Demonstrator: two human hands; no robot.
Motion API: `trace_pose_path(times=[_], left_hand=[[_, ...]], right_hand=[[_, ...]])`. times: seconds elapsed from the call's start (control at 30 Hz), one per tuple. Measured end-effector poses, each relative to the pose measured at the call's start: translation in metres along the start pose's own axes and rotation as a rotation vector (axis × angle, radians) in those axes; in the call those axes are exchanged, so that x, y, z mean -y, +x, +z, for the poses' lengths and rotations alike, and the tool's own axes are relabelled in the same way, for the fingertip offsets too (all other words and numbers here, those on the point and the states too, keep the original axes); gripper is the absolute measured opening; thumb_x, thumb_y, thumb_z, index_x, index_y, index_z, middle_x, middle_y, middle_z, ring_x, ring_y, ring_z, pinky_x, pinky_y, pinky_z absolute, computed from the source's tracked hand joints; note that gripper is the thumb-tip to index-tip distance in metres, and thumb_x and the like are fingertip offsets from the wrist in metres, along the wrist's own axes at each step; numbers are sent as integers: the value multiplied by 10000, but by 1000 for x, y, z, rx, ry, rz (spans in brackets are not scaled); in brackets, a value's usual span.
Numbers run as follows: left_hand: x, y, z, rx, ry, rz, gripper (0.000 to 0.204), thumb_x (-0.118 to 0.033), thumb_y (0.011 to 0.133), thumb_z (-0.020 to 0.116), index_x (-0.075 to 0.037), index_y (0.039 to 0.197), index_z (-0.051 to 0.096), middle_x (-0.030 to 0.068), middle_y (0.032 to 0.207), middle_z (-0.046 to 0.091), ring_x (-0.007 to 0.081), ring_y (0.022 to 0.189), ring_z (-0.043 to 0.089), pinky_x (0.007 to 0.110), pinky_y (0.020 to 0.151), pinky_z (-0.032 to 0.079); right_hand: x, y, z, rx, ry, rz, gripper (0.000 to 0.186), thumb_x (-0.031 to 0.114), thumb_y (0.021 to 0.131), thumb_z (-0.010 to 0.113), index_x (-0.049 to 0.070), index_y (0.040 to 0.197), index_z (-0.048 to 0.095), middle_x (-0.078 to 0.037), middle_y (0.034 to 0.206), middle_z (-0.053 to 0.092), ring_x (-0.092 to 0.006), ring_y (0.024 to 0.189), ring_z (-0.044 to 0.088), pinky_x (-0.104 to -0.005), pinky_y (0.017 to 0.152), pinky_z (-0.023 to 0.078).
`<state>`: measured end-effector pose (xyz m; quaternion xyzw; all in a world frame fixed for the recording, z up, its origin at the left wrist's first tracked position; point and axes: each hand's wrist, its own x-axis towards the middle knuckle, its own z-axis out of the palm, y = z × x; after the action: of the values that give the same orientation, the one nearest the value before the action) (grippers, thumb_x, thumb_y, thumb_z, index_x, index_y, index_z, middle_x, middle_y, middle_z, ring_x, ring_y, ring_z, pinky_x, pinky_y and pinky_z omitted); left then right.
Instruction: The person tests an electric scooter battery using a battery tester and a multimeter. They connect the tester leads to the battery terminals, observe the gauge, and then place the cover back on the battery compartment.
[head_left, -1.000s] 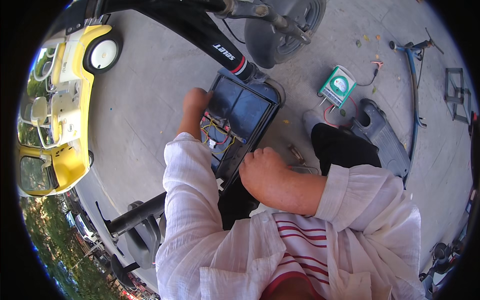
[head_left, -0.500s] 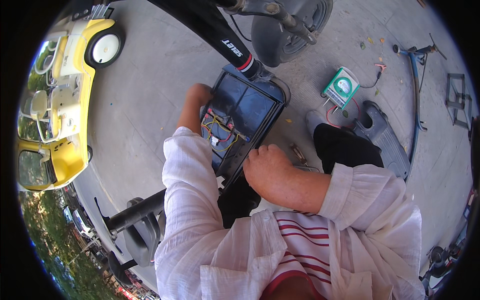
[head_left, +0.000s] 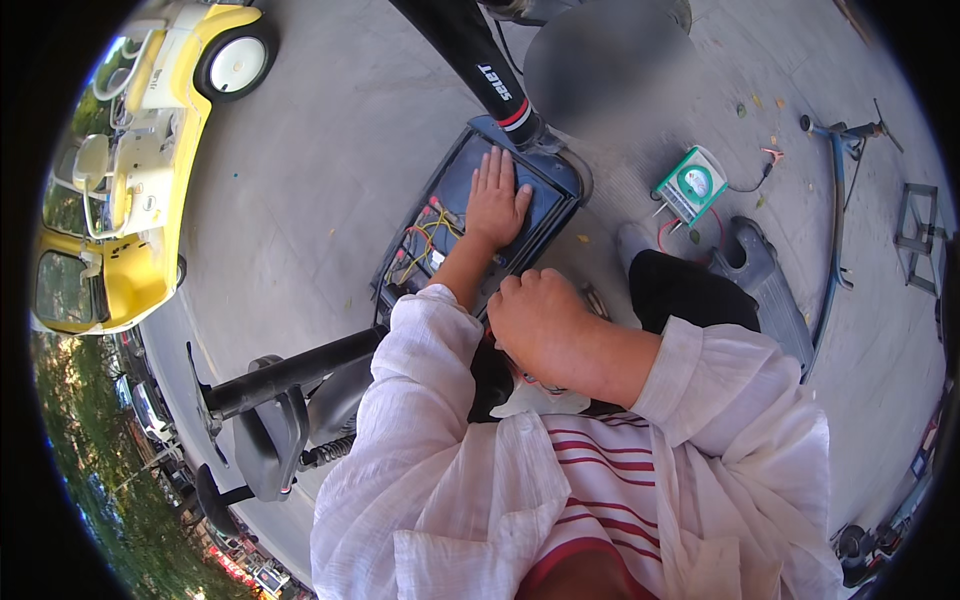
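You've got a yellow vehicle on the left, then red and yellow wires inside the scooter's open deck, mid-scene. Your left hand is lying flat, fingers straight, on the dark blocks in the deck's far part. Your right hand is curled by its near right edge, can't tell if it's gripping anything. Green-and-white meter is further right, then a grey plastic cover

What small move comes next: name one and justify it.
Probably a light press with the left hand, to check that the dark blocks sit firmly: the hand lies flat over them, and the yellow wires run beside its wrist.
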<state>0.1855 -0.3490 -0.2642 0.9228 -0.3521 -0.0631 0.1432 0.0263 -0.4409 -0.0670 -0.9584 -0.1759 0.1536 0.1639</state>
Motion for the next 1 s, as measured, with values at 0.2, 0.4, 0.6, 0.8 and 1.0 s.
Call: trace_pose_path(times=[0.2,0.4,0.6,0.8,1.0], left_hand=[[-46,-53,-10,108,-41,293,690,-348,946,493,-12,1495,245,188,1566,229,334,1462,197,459,1183,172],[-47,-69,-20,221,-90,375,709,-337,948,496,-43,1519,196,164,1583,192,320,1474,164,467,1186,157],[-27,-47,-22,226,-18,357,665,-377,960,476,-84,1512,249,131,1575,234,311,1463,201,446,1187,173],[25,-25,-39,149,239,-143,643,-499,980,390,-94,1478,348,133,1549,308,272,1443,267,419,1180,200],[29,-48,-126,-258,-8,-345,625,-392,966,505,-5,1440,376,245,1503,338,375,1413,298,441,1137,272]], right_hand=[[-7,2,-6,-223,7,14,390,366,798,706,20,973,667,-148,937,670,-286,919,659,-396,793,514],[-5,8,-1,-180,50,-22,406,370,794,708,-1,955,674,-171,937,678,-300,956,660,-411,817,521],[-8,1,1,-175,-24,-7,385,355,779,728,11,939,663,-144,935,681,-290,925,668,-396,800,526],[-15,6,-27,-123,117,57,361,365,812,716,43,962,652,-110,935,674,-276,902,673,-407,770,533],[-42,3,-58,-350,154,228,344,348,850,687,20,948,656,-140,936,677,-309,878,678,-423,728,539]])
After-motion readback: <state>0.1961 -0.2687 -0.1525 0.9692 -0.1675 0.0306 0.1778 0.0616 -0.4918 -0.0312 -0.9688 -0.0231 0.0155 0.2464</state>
